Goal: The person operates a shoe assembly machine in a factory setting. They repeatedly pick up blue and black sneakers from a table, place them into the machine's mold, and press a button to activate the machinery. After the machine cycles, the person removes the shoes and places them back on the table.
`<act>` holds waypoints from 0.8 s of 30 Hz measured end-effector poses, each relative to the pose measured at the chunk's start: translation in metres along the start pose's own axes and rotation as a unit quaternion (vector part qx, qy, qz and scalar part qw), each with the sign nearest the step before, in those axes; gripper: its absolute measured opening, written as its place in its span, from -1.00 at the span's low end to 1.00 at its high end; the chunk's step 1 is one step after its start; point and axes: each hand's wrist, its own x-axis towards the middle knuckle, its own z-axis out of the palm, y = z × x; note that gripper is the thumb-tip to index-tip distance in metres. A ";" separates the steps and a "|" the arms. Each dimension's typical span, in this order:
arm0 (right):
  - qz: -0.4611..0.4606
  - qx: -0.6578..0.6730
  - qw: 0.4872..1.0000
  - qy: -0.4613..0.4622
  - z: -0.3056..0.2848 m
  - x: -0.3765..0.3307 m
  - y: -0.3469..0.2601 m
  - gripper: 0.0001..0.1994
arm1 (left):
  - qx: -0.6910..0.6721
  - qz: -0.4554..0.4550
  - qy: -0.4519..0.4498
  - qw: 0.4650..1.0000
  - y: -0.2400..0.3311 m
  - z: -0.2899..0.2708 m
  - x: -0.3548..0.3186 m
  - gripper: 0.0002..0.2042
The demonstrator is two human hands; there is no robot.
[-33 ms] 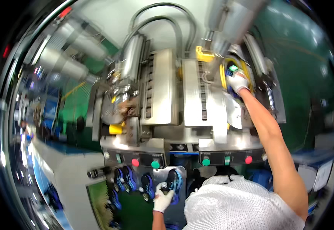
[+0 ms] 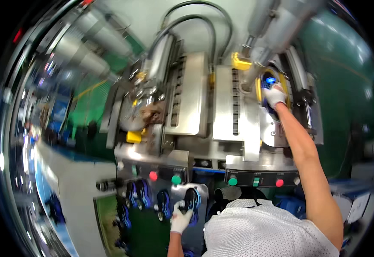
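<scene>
left hand point(image 2: 181, 219): gloved, fingers grasping one dark blue shoe point(image 2: 191, 200) at the machine's front edge | right hand point(image 2: 274, 95): gloved, fingers pressed on a second blue shoe point(image 2: 269, 81) in the yellow-rimmed mould point(image 2: 259, 91), machine's far right; grip unclear | rack point(image 2: 146, 198): about four more shoes | buttons: two red point(image 2: 153, 175), two green point(image 2: 176, 180)

Shoes point(image 2: 152, 201) below press machine point(image 2: 204, 111)

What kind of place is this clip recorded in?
Most likely a shoe factory floor: a large steel press machine with red and green buttons, and dark blue shoes lined up beside the gloved left hand.
</scene>
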 end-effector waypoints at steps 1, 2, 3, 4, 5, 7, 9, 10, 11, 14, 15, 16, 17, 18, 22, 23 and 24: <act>0.008 0.001 0.999 -0.036 0.000 0.015 0.006 -0.48 | -0.010 0.030 0.040 0.999 -0.020 0.016 0.015 -0.36; -0.012 0.022 0.994 -0.106 -0.011 0.011 -0.007 -0.47 | -0.015 0.039 0.085 0.996 -0.045 0.028 0.021 -0.38; -0.047 0.060 0.997 -0.001 -0.005 0.033 0.044 -0.49 | 0.013 -0.017 0.077 0.997 -0.057 0.049 0.048 -0.36; -0.065 0.137 0.986 -0.076 -0.012 0.013 0.014 -0.49 | 0.048 -0.043 0.137 0.988 -0.093 0.066 0.039 -0.31; -0.072 0.301 0.943 -0.122 -0.017 0.009 0.017 -0.53 | 0.012 -0.111 0.125 0.986 -0.089 0.074 0.041 -0.25; -0.050 0.123 0.986 -0.105 -0.035 -0.013 -0.006 -0.48 | -0.014 -0.099 0.148 0.984 -0.119 0.097 0.043 -0.22; -0.147 0.147 0.978 0.009 -0.071 -0.107 -0.050 -0.37 | -0.002 -0.088 0.191 0.978 -0.128 0.108 0.048 -0.24; -0.207 0.239 0.948 0.041 -0.084 -0.158 -0.060 -0.31 | -0.016 -0.082 0.183 0.980 -0.130 0.110 0.049 -0.25; -0.282 0.205 0.935 0.067 -0.088 -0.212 -0.069 -0.25 | -0.019 -0.066 0.203 0.977 -0.126 0.109 0.049 -0.25; -0.349 0.113 0.926 -0.087 -0.078 -0.378 -0.100 -0.10 | -0.096 -0.034 0.167 0.981 -0.128 0.105 0.057 -0.23; -0.356 -0.024 0.925 -0.134 -0.052 -0.400 -0.082 -0.06 | -0.090 -0.011 0.166 0.982 -0.115 0.098 0.055 -0.20; -0.350 -0.157 0.905 -0.184 -0.020 -0.422 -0.065 -0.03 | -0.070 -0.018 0.115 0.991 -0.105 0.086 0.051 -0.17; -0.391 -0.186 0.891 -0.136 0.004 -0.430 -0.054 0.01 | -0.058 0.001 0.069 0.996 -0.112 0.069 0.046 -0.15; -0.436 -0.213 0.870 -0.087 0.016 -0.428 -0.049 0.05 | -0.049 0.020 0.026 0.998 -0.119 0.048 0.043 -0.13; -0.394 -0.124 0.897 -0.158 0.009 -0.440 -0.079 0.09 | -0.162 0.128 0.201 0.958 -0.163 -0.041 0.029 -0.36; -0.349 -0.092 0.908 -0.212 0.010 -0.456 -0.091 0.06 | -0.202 0.135 0.260 0.935 -0.176 -0.058 0.031 -0.40; -0.307 -0.056 0.912 -0.268 0.012 -0.478 -0.108 0.03 | -0.241 0.127 0.303 0.913 -0.186 -0.077 0.032 -0.43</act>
